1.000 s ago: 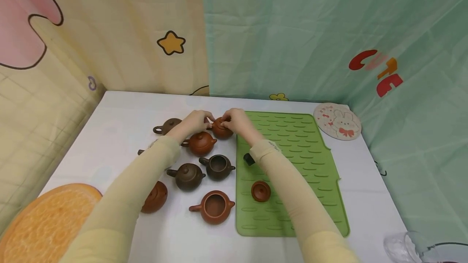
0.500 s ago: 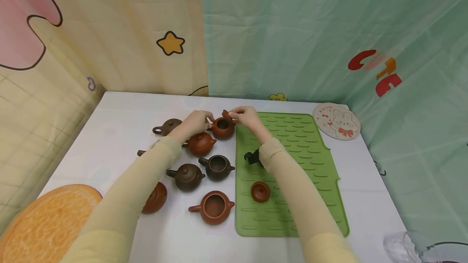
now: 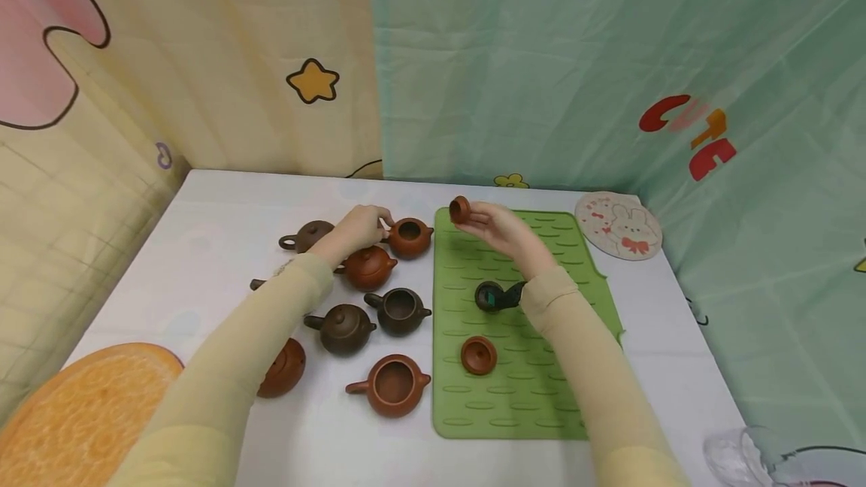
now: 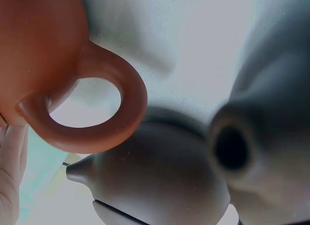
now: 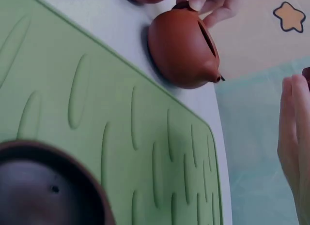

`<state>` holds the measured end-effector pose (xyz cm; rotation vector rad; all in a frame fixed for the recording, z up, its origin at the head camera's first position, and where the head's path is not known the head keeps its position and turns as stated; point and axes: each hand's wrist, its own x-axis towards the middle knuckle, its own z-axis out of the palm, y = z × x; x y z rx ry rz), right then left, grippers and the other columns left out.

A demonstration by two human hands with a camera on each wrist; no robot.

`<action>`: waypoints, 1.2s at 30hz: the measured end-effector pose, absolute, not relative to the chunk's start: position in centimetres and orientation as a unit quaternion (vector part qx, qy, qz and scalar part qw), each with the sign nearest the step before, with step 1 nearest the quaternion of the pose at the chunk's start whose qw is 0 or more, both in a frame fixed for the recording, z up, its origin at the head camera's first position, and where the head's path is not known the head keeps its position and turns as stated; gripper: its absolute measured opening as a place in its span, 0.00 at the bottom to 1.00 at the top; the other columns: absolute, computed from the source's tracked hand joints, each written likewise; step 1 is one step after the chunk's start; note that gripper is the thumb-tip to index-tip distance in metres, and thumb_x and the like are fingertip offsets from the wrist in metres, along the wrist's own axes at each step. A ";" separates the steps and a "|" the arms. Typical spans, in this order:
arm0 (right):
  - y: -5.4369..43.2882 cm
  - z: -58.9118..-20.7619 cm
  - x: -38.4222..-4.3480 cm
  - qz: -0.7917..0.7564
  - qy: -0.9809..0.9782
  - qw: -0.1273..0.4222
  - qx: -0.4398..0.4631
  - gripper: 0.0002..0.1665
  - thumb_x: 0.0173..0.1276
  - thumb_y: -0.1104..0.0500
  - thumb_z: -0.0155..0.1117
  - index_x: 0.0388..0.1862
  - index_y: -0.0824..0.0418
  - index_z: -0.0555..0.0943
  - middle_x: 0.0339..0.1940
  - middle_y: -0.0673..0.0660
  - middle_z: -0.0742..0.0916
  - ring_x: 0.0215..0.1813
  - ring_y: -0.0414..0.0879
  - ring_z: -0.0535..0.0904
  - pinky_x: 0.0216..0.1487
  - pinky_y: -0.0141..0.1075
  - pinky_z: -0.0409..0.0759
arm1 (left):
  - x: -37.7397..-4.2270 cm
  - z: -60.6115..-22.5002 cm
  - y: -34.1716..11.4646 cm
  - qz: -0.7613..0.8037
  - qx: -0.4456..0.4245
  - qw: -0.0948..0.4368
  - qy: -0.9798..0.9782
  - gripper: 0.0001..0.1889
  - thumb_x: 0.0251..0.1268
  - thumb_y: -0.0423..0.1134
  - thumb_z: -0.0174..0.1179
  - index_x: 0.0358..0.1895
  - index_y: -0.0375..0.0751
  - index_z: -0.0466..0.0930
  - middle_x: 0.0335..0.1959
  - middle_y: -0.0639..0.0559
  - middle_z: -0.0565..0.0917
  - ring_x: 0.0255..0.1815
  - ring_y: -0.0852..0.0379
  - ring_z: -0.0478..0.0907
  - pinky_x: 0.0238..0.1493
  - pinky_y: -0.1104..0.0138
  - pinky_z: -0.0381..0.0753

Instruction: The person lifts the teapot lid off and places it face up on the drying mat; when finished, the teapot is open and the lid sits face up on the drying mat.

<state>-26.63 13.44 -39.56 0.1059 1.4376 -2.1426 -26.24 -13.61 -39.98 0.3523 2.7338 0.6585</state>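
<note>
My left hand (image 3: 361, 230) pinches the handle of a small reddish-brown teapot (image 3: 409, 239) that stands with its top uncovered near the back of the table. In the right wrist view the fingertips of that hand (image 5: 213, 5) are at the handle, and the teapot's spout (image 5: 209, 76) points away from it. My right hand (image 3: 504, 231) holds a reddish-brown lid (image 3: 459, 209) in its fingertips, tilted above the back left corner of the green mat (image 3: 541, 228). Only the edge of this lid (image 5: 306, 74) shows in the right wrist view.
A lidded reddish teapot (image 3: 369, 269) stands close before my left hand. Nearby are dark teapots, one lidded (image 3: 343, 331) and one uncovered (image 3: 399, 314), and an uncovered reddish teapot (image 3: 394, 385). Another lid (image 3: 478, 355) lies on the mat. A round coaster (image 3: 619, 225) sits back right.
My right hand has lifted the lid off the teapot and carried it to the right, turning it on its side. The left hand has stayed at the teapot's handle.
</note>
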 end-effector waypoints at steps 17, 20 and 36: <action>16.9 -41.6 -25.1 -0.766 0.569 0.292 0.053 0.31 0.82 0.60 0.39 0.79 0.67 0.50 0.72 0.67 0.66 0.78 0.60 0.57 0.63 0.33 0.76 | -25.9 -39.6 -13.5 0.228 0.110 0.160 0.954 0.12 0.69 0.30 0.57 0.53 0.38 0.81 0.42 0.42 0.86 0.38 0.51 0.78 0.43 0.64 0.75; 17.0 -41.9 -25.2 -0.728 0.622 0.286 0.034 0.30 0.82 0.61 0.40 0.78 0.70 0.52 0.75 0.69 0.63 0.77 0.60 0.60 0.64 0.34 0.76 | -25.8 -39.5 -13.5 0.228 0.111 0.158 0.954 0.12 0.69 0.30 0.57 0.53 0.38 0.81 0.42 0.41 0.86 0.39 0.51 0.78 0.43 0.64 0.75; 16.6 -43.5 -26.3 -0.563 0.786 0.253 0.048 0.26 0.78 0.58 0.52 0.69 0.70 0.69 0.70 0.67 0.71 0.67 0.60 0.73 0.63 0.40 0.78 | -25.9 -39.9 -13.2 0.228 0.108 0.156 0.955 0.12 0.69 0.31 0.58 0.53 0.38 0.81 0.49 0.41 0.85 0.41 0.50 0.77 0.42 0.65 0.74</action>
